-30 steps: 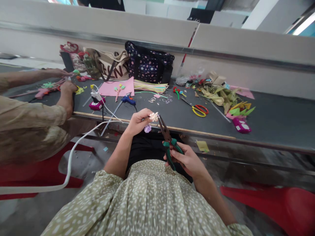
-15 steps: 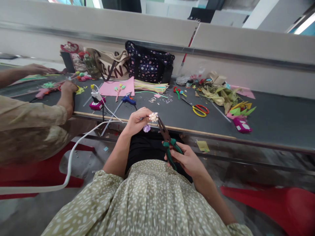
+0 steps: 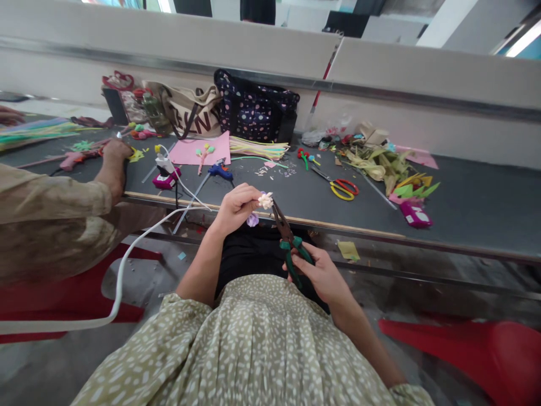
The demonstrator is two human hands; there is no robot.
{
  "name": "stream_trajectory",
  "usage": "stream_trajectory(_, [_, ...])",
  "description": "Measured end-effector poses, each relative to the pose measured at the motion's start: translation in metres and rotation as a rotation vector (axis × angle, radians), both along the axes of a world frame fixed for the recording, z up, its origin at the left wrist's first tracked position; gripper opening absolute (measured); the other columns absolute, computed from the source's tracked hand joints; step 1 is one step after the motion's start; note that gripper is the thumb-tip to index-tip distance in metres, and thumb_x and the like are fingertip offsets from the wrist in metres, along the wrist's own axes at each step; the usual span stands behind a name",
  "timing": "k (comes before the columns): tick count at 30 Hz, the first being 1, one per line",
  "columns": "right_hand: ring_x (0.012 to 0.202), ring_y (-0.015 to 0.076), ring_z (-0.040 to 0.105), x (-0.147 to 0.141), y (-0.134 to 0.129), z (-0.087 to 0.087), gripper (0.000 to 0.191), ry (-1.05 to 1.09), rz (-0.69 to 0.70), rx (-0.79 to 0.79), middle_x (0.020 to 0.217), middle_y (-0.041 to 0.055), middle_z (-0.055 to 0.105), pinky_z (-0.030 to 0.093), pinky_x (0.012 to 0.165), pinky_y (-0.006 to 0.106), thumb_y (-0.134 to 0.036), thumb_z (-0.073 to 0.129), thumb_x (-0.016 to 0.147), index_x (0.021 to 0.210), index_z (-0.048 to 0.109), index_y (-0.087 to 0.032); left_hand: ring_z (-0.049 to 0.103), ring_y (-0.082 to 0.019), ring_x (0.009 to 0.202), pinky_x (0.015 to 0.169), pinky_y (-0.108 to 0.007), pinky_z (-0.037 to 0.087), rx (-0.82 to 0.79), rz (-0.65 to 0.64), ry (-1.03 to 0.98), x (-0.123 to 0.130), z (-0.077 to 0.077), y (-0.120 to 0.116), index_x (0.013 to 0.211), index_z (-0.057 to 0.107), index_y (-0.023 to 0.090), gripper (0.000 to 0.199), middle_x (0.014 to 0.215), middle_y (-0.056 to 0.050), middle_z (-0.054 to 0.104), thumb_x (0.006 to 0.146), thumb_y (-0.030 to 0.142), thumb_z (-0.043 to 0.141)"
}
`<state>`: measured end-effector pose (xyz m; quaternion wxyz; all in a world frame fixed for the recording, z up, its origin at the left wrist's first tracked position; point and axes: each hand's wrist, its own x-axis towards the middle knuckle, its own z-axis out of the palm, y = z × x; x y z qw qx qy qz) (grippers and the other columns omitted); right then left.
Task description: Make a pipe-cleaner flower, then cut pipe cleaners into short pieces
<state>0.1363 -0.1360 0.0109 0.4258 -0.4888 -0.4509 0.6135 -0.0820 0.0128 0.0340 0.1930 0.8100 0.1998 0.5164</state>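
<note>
Between the thumb and fingers of my left hand (image 3: 238, 207) is a small cream flower (image 3: 265, 201), held just off the table's front edge. A small purple flower (image 3: 252, 220) hangs below those fingers; whether it is joined to the cream one I cannot tell. My right hand (image 3: 316, 269) is wrapped round the green handles of long-nosed pliers (image 3: 289, 235). The plier tips reach up to the right side of the cream flower; whether they grip it is too small to make out.
On the dark table (image 3: 270, 189) lie a blue glue gun (image 3: 221, 170), scissors (image 3: 341, 187), pink paper (image 3: 196, 152), pipe cleaners (image 3: 257, 148) and dried husks (image 3: 376, 158). A white cable (image 3: 122, 270) crosses at left, near a co-worker's hand (image 3: 115, 155). A red stool (image 3: 477, 349) stands at right.
My hands have barely moved; the cream flower and plier tips have shifted slightly. At far left, the co-worker's farther hand has drawn back to the left, showing more pipe cleaners.
</note>
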Motion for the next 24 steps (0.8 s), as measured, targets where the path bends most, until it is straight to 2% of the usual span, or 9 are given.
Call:
stream_trajectory(4, [0.059, 0.0141, 0.064, 0.000, 0.001, -0.003, 0.030, -0.005, -0.006, 0.014, 0.077, 0.0025, 0.067, 0.052, 0.055, 0.026, -0.044, 0.069, 0.083, 0.099, 0.064, -0.019, 0.054, -0.016, 0.072, 0.070, -0.031, 0.041, 0.001, 0.025, 0.018, 0.000, 0.001, -0.001, 0.085, 0.068, 0.018, 0.016, 0.077, -0.006, 0.068, 0.092, 0.027, 0.057])
stream_trajectory(10, [0.077, 0.0200, 0.068, 0.006, 0.001, -0.002, 0.024, 0.116, 0.071, -0.001, 0.081, 0.0003, 0.059, 0.060, 0.068, 0.037, -0.037, 0.074, 0.080, 0.097, 0.067, -0.020, 0.054, -0.016, 0.072, 0.070, -0.031, 0.041, -0.056, -0.010, -0.014, -0.001, -0.001, 0.005, 0.083, 0.068, 0.017, 0.020, 0.076, -0.006, 0.067, 0.092, 0.031, 0.056])
stream_trajectory(16, [0.070, 0.0187, 0.067, 0.012, 0.000, 0.005, 0.032, 0.131, 0.069, -0.061, 0.081, 0.0044, 0.065, 0.060, 0.068, 0.037, -0.038, 0.075, 0.079, 0.103, 0.068, -0.018, 0.055, -0.017, 0.074, 0.072, -0.032, 0.041, -0.101, -0.073, -0.051, -0.005, -0.005, 0.011, 0.082, 0.069, 0.018, 0.020, 0.076, -0.006, 0.066, 0.091, 0.032, 0.058])
stream_trajectory(24, [0.081, 0.0221, 0.068, 0.015, 0.002, -0.001, 0.031, 0.174, 0.088, -0.068, 0.088, 0.0043, 0.062, 0.061, 0.069, 0.040, -0.035, 0.076, 0.078, 0.104, 0.070, -0.019, 0.057, -0.018, 0.076, 0.072, -0.033, 0.044, -0.094, -0.158, -0.003, -0.006, -0.002, 0.011, 0.083, 0.069, 0.017, 0.022, 0.079, -0.008, 0.068, 0.091, 0.034, 0.057])
